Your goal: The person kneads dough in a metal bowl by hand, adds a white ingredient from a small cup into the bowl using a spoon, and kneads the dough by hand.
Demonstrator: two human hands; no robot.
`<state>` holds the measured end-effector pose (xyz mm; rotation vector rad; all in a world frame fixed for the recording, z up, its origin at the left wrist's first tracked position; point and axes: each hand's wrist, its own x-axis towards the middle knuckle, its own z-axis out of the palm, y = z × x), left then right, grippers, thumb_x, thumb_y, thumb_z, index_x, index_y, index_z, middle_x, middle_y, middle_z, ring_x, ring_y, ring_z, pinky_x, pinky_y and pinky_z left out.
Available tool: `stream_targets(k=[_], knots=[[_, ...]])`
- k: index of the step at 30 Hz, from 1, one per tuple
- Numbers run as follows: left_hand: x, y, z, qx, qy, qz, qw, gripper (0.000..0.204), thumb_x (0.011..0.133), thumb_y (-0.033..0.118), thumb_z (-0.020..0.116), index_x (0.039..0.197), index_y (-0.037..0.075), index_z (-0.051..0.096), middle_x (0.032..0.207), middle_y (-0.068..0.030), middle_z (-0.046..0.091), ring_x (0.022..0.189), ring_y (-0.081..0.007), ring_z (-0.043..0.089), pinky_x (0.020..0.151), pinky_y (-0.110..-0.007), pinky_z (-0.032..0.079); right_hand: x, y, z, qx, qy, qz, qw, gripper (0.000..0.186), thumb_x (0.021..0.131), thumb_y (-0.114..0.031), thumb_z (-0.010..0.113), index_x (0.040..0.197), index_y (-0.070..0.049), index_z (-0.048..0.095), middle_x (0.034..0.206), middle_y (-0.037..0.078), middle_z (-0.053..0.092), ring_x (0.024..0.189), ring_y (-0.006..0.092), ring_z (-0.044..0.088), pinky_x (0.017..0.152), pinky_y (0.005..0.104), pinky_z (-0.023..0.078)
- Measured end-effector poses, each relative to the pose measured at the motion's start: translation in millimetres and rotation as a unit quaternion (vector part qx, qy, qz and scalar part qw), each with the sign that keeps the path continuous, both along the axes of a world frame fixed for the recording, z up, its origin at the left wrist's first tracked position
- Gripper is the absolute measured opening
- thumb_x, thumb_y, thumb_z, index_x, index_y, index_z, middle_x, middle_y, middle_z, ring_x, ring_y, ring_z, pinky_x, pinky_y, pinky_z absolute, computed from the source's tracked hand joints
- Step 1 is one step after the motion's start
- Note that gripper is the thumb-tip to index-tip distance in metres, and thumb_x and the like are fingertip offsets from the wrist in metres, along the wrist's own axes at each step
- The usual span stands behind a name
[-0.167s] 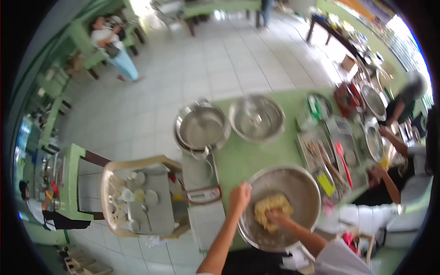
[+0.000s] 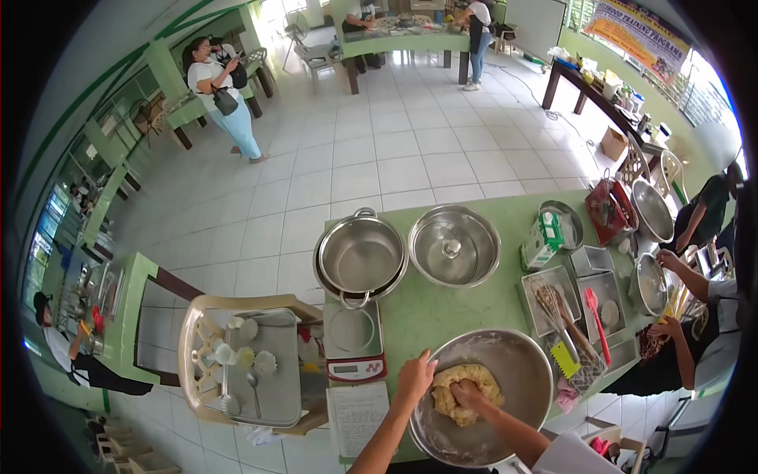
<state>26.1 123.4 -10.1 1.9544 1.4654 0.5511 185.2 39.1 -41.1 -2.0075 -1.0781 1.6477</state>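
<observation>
A wide steel mixing bowl (image 2: 525, 379) stands at the front of the green table, a lump of pale yellow dough (image 2: 483, 378) in its left part. My left hand (image 2: 416, 379) grips the bowl's left rim, thumb up along the edge. Into the middle of the dough presses my right hand (image 2: 467, 393); its fingers are closed and partly sunk in, so their tips are hidden. Beside my left hand lie a red-and-white kitchen scale (image 2: 355, 370) and a handwritten sheet of paper (image 2: 358, 419).
Farther back stand a steel pot (image 2: 361, 257) and a steel bowl with a lid (image 2: 454, 246). Rectangular pans (image 2: 545, 288) with whisks and a red spatula (image 2: 597, 324) lie right, near a co-worker's hands (image 2: 669, 325). A chair at left bears a tray (image 2: 280, 379) of small molds.
The view has tilted up and sharpened, so the table and bowl sit lower in the picture. My right hand stays in the dough, my left on the rim.
</observation>
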Motion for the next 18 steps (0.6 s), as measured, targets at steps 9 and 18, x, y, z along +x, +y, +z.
stream_targets(k=[9, 18], knots=[[-10.8, 16.0, 7.0, 0.017, 0.028, 0.008, 0.999, 0.039, 0.084, 0.027, 0.063, 0.113, 0.001, 0.057, 0.078, -0.0232, 0.064, 0.075, -0.0402, 0.062, 0.064, -0.047, 0.05, 19.7, 12.1, 22.5, 0.122, 0.023, 0.017, 0.992, 0.024, 0.083, -0.023, 0.053, 0.076, -0.001, 0.061, 0.061, 0.009, 0.057, 0.055, 0.0208, 0.055, 0.052, 0.0363, 0.042], [18.0, 13.6, 17.2, 0.058, 0.011, -0.041, 0.997, 0.028, 0.08, 0.027, 0.065, 0.093, 0.002, 0.061, 0.073, -0.0245, 0.061, 0.072, -0.0457, 0.058, 0.062, -0.05, 0.046, 66.7, 46.8, -8.2, 0.188, -0.159, 0.063, 0.967, 0.036, 0.087, -0.037, 0.058, 0.081, -0.003, 0.069, 0.072, 0.018, 0.064, 0.064, 0.0187, 0.062, 0.059, 0.0402, 0.046]])
